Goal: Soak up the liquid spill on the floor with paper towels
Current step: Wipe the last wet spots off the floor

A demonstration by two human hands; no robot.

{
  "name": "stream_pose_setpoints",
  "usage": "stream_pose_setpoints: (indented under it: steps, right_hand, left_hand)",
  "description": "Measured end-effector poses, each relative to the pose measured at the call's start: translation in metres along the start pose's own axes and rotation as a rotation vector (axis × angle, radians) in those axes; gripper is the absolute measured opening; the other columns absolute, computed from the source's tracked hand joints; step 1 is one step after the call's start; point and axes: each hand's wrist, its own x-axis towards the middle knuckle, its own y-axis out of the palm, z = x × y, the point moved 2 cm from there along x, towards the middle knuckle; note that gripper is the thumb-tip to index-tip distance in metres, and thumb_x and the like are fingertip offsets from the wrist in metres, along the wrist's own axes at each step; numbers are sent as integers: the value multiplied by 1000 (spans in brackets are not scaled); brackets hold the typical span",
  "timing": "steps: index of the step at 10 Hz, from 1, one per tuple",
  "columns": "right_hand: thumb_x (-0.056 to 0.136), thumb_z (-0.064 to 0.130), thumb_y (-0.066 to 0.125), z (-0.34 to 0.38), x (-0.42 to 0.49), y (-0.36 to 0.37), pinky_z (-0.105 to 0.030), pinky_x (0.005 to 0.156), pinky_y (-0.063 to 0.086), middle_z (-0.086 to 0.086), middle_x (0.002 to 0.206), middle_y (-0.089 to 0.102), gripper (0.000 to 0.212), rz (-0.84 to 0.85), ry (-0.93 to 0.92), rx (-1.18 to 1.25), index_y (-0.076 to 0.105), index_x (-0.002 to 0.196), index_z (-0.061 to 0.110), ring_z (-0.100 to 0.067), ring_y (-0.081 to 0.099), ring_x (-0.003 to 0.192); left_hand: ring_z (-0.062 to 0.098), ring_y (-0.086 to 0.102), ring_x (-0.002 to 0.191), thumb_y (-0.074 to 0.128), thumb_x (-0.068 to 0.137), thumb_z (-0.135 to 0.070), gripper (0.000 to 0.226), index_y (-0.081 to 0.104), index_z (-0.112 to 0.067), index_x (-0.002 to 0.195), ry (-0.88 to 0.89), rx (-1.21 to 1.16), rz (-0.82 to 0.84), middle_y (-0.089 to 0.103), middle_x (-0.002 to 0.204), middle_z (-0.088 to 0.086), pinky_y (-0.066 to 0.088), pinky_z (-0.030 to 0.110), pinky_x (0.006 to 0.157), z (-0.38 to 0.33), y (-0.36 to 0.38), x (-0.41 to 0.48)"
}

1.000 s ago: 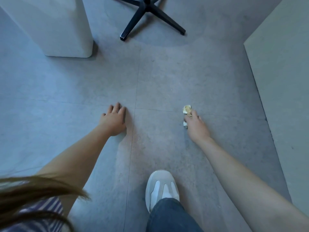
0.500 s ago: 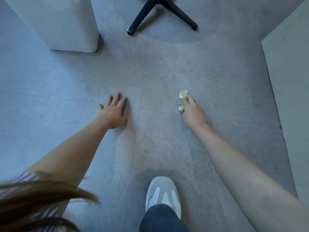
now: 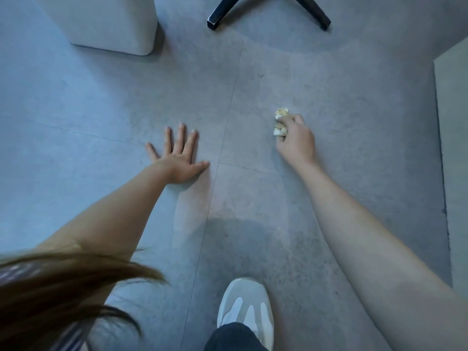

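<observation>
On grey floor tiles (image 3: 329,72) (chair legs (image 3: 222,11) beyond), right hand (image 3: 296,143) gripping towel (image 3: 281,112).

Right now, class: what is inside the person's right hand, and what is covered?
The right hand holds a crumpled, yellow-stained paper towel; its ends poke out beside the curled fingers. The wad's middle is covered by those fingers, and the floor directly beneath it cannot be seen.
</observation>
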Motion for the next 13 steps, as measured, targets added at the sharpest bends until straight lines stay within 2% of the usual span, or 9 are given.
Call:
stream_pose_setpoints:
  steps: [1,2,4,5,7,9,11,12,13]
  right_hand:
    - [72,12,65,1,7,-16,-22,72,51,-7,97,68,36,-103,343,644,65,108,12,-18,63,82]
    - [85,9,51,-3,15,-31,-25,47,53,-11,82,59,8,-21,756,1444,57,90,7,-23,59,72]
    - [82,9,65,-29,27,-32,-28,47,55,-14,94,60,21,-30,898,1122,58,99,1,-22,65,76]
    - [75,19,73,-19,35,-34,-30,57,57,-10,92,62,18,-87,753,846,59,78,8,-24,67,81]
    - [84,37,67,15,19,-9,-37,93,42,-13,116,63,42,91,93,-55,59,117,13,-34,49,116]
    - [90,26,55,19,17,4,-36,93,38,-16,122,57,36,118,-72,-207,57,121,7,-35,49,115]
    - [86,34,65,6,46,-17,-40,93,42,-18,128,53,57,-68,208,-87,42,132,8,-37,49,119]
    - [86,45,63,-10,47,-11,-40,104,35,-18,137,42,65,141,282,-35,37,137,13,-37,40,127]
    - [89,29,61,-18,51,-11,-40,101,37,-23,134,45,55,198,224,-159,39,137,12,-41,43,123]
  left_hand:
    - [24,-34,139,24,88,-73,85,-27,-35,145,5,-4,8,-40,149,-9,-11,68,107,0,-1,-1]
    - [24,-35,139,23,88,-72,84,-28,-35,144,9,-4,14,-41,149,-8,-12,68,107,0,-2,-3]
    - [24,-37,137,22,88,-73,84,-30,-35,143,19,-6,27,-43,147,-8,-12,67,107,0,-3,-4]
    - [24,-37,137,21,88,-74,85,-30,-35,143,22,-14,24,-43,147,-8,-13,67,107,1,-3,-5]
    - [24,-38,137,21,87,-74,85,-30,-35,143,27,-13,32,-44,147,-8,-13,67,107,1,-3,-5]
    - [24,-38,137,22,88,-74,85,-30,-35,143,30,-20,36,-44,147,-7,-13,67,107,2,-3,-6]
    - [25,-39,136,22,88,-74,86,-31,-35,143,36,-16,42,-44,147,-7,-14,67,107,2,-4,-5]
    - [25,-39,136,23,88,-73,86,-31,-34,143,42,-21,45,-44,146,-7,-14,67,107,3,-4,-5]
    - [25,-40,135,25,88,-73,87,-32,-34,142,51,-23,52,-45,146,-7,-14,67,107,4,-5,-6]
